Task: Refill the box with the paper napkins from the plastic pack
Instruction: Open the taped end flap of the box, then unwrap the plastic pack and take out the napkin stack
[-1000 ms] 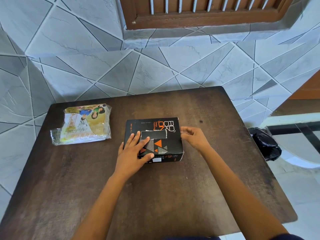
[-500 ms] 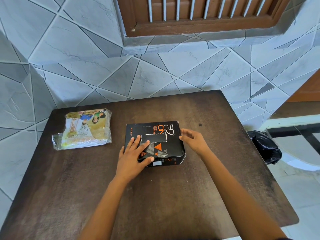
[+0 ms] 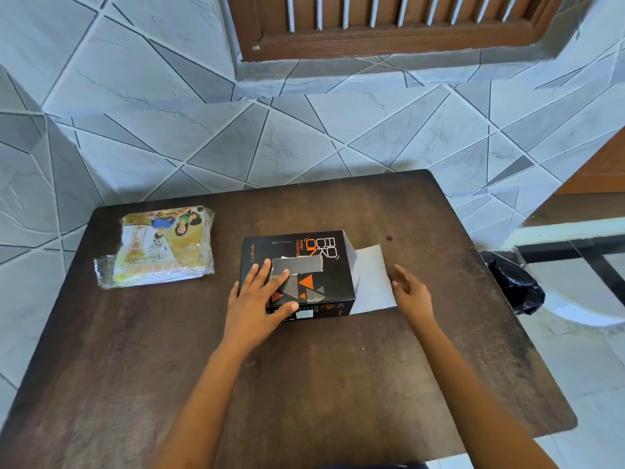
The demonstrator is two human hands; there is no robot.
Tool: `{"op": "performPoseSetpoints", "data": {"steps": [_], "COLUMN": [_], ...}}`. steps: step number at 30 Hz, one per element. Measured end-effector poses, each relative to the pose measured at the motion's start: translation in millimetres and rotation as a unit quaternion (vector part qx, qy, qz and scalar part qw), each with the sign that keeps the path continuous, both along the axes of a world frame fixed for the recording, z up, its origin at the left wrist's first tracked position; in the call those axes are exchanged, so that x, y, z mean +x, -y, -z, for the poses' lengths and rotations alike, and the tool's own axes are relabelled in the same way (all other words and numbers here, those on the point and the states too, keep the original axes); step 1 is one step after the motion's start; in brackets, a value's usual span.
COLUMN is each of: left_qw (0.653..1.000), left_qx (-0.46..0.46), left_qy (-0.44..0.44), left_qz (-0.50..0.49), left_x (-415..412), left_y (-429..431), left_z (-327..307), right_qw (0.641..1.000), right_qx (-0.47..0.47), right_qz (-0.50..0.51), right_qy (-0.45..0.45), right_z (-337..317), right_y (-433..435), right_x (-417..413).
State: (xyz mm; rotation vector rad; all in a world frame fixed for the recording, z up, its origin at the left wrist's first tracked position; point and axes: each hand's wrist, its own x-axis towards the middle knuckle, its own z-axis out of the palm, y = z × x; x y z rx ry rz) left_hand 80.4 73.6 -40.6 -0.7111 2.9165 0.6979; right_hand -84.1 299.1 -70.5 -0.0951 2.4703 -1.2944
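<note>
Black box (image 3: 314, 265) with orange triangles, white flap (image 3: 370, 282); yellow-printed clear pack (image 3: 162, 247); dark-brown table (image 3: 304, 384).

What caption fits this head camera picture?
Left hand steadies the black box; its end flap lies open.

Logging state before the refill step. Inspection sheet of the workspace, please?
Surface: dark wooden table, worn, against a tiled wall.
Job's things: black box at centre, its right end flap folded open flat; plastic pack of napkins apart to its left.
Clutter: nothing seen on the table.
Grippers: left hand flat on the box top; right hand open beside the flap, holding nothing.
Cables: nothing seen.
Surroundings: black bag off the right edge; wooden window frame above.
</note>
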Motion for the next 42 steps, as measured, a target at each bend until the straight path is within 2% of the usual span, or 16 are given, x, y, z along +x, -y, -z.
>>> {"op": "performPoseSetpoints", "data": {"steps": [4, 5, 7, 9, 11, 14, 16, 19, 24, 27, 29, 31, 35, 42], "left_qw": [1.000, 1.000, 1.000, 0.999, 0.999, 0.999, 0.999, 0.999, 0.999, 0.999, 0.992, 0.983, 0.964, 0.942], "left_qx": [-0.007, -0.007, -0.014, -0.025, -0.029, -0.036, -0.035, -0.030, -0.025, 0.034, 0.107, 0.136, 0.143, 0.089], "left_qy": [-0.002, -0.007, -0.016, -0.019, -0.019, -0.015, -0.013, -0.014, -0.005, -0.014, -0.060, -0.100, -0.115, -0.121], "left_qz": [0.002, 0.002, 0.004, 0.006, 0.007, 0.011, 0.013, 0.021, 0.021, 0.013, -0.020, -0.079, -0.190, -0.302], "left_x": [0, 1, 2, 2, 2, -3, -8, -17, -31, -31, -24, -9, 32, 95], "left_y": [-1, -1, 0, 0, 0, 3, 7, 14, 19, 20, 24, 29, 42, 62], "left_z": [1, 1, 2, 5, 6, 5, 4, 2, -1, -9, -18, -27, -35, -29], "right_qw": [0.988, 0.984, 0.986, 0.991, 0.987, 0.948, 0.932, 0.940, 0.932, 0.937, 0.944, 0.941, 0.927, 0.890], "right_qx": [0.032, 0.053, 0.078, 0.057, 0.035, 0.047, 0.073, 0.065, 0.093, 0.073, 0.032, -0.018, -0.109, -0.106], "right_qz": [-0.064, -0.094, -0.116, -0.105, -0.124, -0.237, -0.275, -0.265, -0.284, -0.254, -0.227, -0.234, -0.278, -0.392], "right_qy": [-0.135, -0.140, -0.095, -0.063, -0.100, -0.206, -0.224, -0.204, -0.206, -0.226, -0.236, -0.245, -0.229, -0.208], "right_z": [-9, -11, -17, -21, -25, -19, -10, -7, -13, -23, -33, -42, -55, -58], "right_y": [22, 32, 47, 52, 54, 53, 55, 60, 67, 73, 79, 89, 115, 171], "right_x": [13, 15, 18, 23, 31, 40, 41, 37, 19, 20, 26, 34, 52, 82]}}
